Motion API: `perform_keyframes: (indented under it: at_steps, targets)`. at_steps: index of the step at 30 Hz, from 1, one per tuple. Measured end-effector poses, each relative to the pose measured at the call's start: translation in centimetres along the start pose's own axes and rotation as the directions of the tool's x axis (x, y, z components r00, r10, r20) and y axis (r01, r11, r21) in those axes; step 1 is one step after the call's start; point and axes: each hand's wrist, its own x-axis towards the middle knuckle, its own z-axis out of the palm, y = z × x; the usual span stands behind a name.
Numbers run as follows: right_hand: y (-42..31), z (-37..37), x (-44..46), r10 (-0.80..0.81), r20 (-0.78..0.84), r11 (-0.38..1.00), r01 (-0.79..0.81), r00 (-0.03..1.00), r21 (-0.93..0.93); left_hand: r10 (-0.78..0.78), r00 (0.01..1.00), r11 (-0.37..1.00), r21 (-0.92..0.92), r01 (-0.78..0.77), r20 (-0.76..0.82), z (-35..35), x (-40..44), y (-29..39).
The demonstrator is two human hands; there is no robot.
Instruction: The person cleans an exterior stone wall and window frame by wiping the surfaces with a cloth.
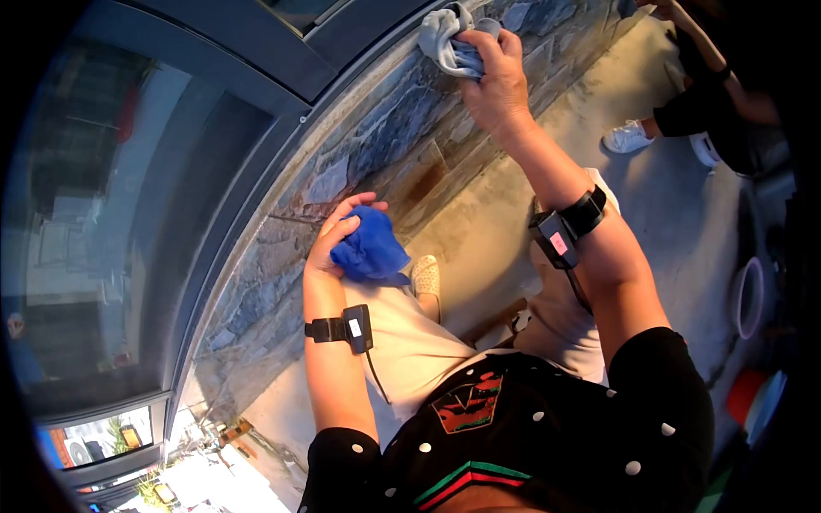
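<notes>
A crumpled blue cloth [369,245] is in my left hand [335,232], the fingers curled round its upper left side, near the stone wall. My right hand [500,84], reaching far forward, holds a bunched light grey cloth [449,41] at the top of the stone wall [376,128], beside the window frame. The two cloths are apart. Black straps with small boxes sit on both my forearms.
A large glass window [154,197] in a dark frame fills the left side. Another person in dark clothes and white shoes [627,138] is at the upper right. A round pale-rimmed basin [749,297] and a red container [746,395] are at the right edge.
</notes>
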Motion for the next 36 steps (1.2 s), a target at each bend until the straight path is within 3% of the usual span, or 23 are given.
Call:
perform_keyframes:
  at_steps: [1, 5, 6, 9, 12, 16, 19, 21, 23, 25, 29, 31, 33, 35, 36]
  targets:
    - [-1.1, 1.3, -1.3, -0.033, -0.017, 0.999, 0.033, 0.999, 0.028, 0.017, 1.0, 1.0, 0.003, -0.016, -0.006, -0.1, 0.0, 0.0]
    - [-5.0, 2.9, -6.3, -0.206, 0.199, 0.976, 0.186, 0.958, 0.115, 0.121, 0.992, 0.992, -0.047, -0.12, 0.035, -0.1, -0.2, -0.4]
    - [-5.1, 3.6, -7.7, -0.218, 0.267, 0.969, 0.176, 0.939, 0.174, 0.185, 0.98, 0.975, -0.136, -0.173, 0.076, -0.5, -0.1, -0.7]
    - [-5.0, 3.5, -9.3, -0.305, 0.503, 0.952, 0.272, 0.809, 0.14, 0.272, 0.957, 0.939, -0.244, -0.243, 0.095, 0.0, -0.3, -0.7]
    - [-4.4, 1.8, -8.0, -0.168, 0.629, 0.984, 0.162, 0.759, 0.068, 0.288, 0.953, 0.931, -0.26, -0.256, 0.091, 0.1, 0.0, -0.9]
    - [-0.5, -0.5, -3.1, 0.157, 0.351, 0.986, -0.165, 0.923, -0.007, 0.319, 0.94, 0.923, -0.267, -0.279, 0.121, 0.6, 0.1, -0.6]
    - [3.6, -1.3, 0.6, 0.408, -0.031, 0.912, -0.409, 0.912, -0.02, 0.317, 0.946, 0.923, -0.251, -0.292, 0.067, 0.9, 0.0, -0.7]
    - [4.4, -1.8, 1.6, 0.457, -0.138, 0.888, -0.459, 0.879, 0.013, 0.312, 0.948, 0.919, -0.271, -0.287, 0.056, 0.8, 0.0, -0.8]
    - [3.1, -1.5, 1.2, 0.448, -0.066, 0.893, -0.45, 0.892, -0.015, 0.316, 0.946, 0.918, -0.274, -0.288, 0.066, 0.6, 0.1, -0.8]
    - [1.6, 0.6, -1.4, 0.383, 0.112, 0.923, -0.383, 0.917, -0.014, 0.312, 0.947, 0.924, -0.256, -0.285, 0.072, 0.9, -0.1, -0.5]
    - [-1.6, 2.7, -7.0, 0.242, 0.312, 0.967, -0.256, 0.919, 0.004, 0.217, 0.971, 0.964, -0.176, -0.197, 0.099, 0.9, 0.2, -0.1]
    - [-2.7, 2.6, -8.2, 0.24, 0.488, 0.965, -0.26, 0.839, -0.028, 0.117, 0.986, 0.993, -0.033, -0.114, 0.117, 1.0, 0.3, -0.2]
    - [-2.7, 2.8, -8.9, 0.178, 0.637, 0.977, -0.215, 0.751, -0.02, 0.068, 0.987, 0.997, -0.033, -0.064, 0.145, 1.1, 0.5, -0.3]
    - [-3.4, 1.7, -7.5, 0.218, 0.795, 0.971, -0.206, 0.566, -0.12, -0.093, 0.995, 0.983, 0.162, 0.087, 0.032, 0.4, 1.1, -0.7]
    - [-3.2, 1.1, -6.8, 0.213, 0.77, 0.969, -0.228, 0.602, -0.091, -0.157, 0.988, 0.96, 0.234, 0.153, -0.003, 0.3, 1.3, -0.8]
